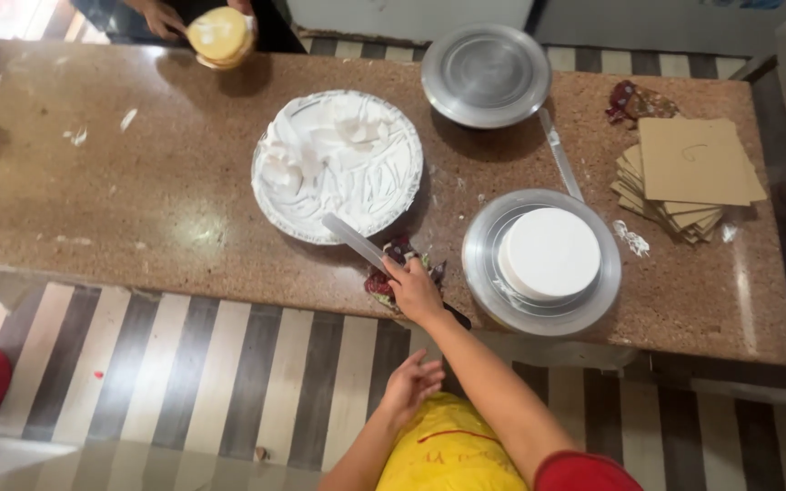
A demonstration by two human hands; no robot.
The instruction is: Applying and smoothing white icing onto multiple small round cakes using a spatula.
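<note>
Speckled brown stone table (166, 209) carries your work. Your right hand (414, 291) has its fingers clenched on the palette knife (357, 238), whose blade tip meets the cream plate (337, 166) just beyond them. Keep the blade flat. Your left hand (408, 386) hangs released, holding nothing.

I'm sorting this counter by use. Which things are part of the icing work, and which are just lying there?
In use:
right hand
spatula
cream bowl
iced cake
turntable

Lying about:
empty turntable
cardboard squares
second spatula
left hand, holding nothing
</note>
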